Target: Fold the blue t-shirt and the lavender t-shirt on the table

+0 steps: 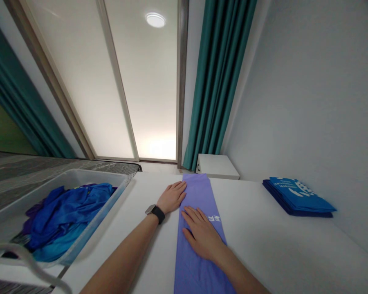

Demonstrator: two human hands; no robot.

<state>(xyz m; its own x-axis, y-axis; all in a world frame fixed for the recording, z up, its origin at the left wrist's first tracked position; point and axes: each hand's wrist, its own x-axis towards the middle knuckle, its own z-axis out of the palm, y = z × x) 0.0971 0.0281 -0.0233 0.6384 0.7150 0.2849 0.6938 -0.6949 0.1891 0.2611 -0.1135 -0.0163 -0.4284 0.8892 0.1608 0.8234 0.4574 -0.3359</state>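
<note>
A purple shirt (pixel 196 192), folded into a long narrow strip with white lettering on its right side, lies on the white table (pixel 248 237). My left hand (pixel 172 197), with a dark-strapped watch on its wrist, rests at the strip's left edge near the far end; its fingers are stretched out and touch the cloth. Flat on the middle of the strip lies my right hand (pixel 204 234), fingers extended, just left of the lettering. The palms hide some of the cloth, and the strip's near end runs out of view at the bottom.
On the left stands a translucent plastic tub (pixel 110 212) of crumpled blue and purple clothes (pixel 67 216). A stack of folded blue clothes (pixel 299 198) sits at the right by the wall. Beyond the table is a white cabinet (pixel 217 165). A pale curved bar (pixel 30 261) crosses the lower left.
</note>
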